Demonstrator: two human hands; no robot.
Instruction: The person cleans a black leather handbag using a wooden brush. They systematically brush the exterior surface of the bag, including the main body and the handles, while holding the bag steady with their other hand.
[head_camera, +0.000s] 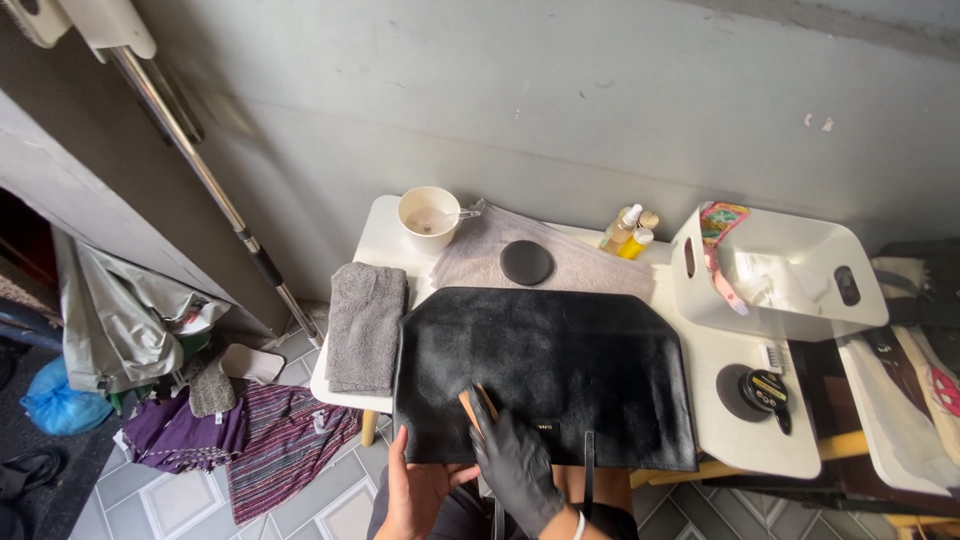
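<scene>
Your bare left hand pinches the near edge of the black leather bag, lying flat on the white bench. Just right of that grip, your gloved right hand is clenched on a wooden-handled brush pressed to the leather. Folded grey towel sits left of both grips, round black tin well right, white basket beyond it.
</scene>
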